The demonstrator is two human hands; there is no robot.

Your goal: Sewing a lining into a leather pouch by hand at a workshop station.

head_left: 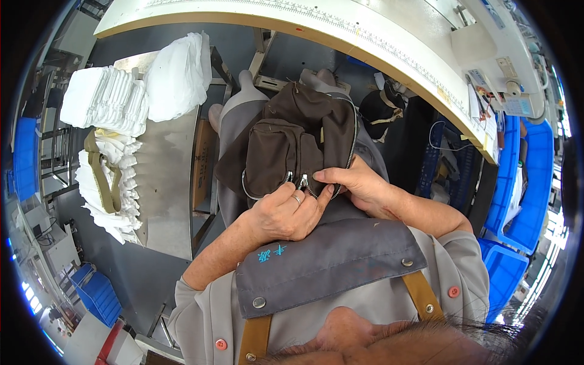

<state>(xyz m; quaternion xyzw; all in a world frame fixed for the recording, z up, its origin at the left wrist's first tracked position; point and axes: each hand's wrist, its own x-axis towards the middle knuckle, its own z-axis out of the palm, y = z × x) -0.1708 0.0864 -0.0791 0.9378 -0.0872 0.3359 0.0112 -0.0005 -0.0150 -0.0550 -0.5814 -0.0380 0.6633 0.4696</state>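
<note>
A dark brown fabric bag [274, 149] with a front pocket lies across my lap. Its silver-toothed zipper [353, 134] runs along the right side and down to my hands. Near the bag's lower edge, a metal zipper slider [305, 180] sits between my hands. My left hand [289, 213], with a ring on one finger, is closed in a pinch on the bag's edge just beside the slider. My right hand [359, 185] grips the bag at the zipper, thumb on top; its other fingers are partly hidden beneath the fabric.
A metal side table [170, 182] on the left carries stacked white fabric pieces [106, 100] and an olive strap [103, 173]. Ahead is a white worktable [274, 11] with a ruler edge and a sewing machine [493, 55]. Blue bins [528, 182] stand at right.
</note>
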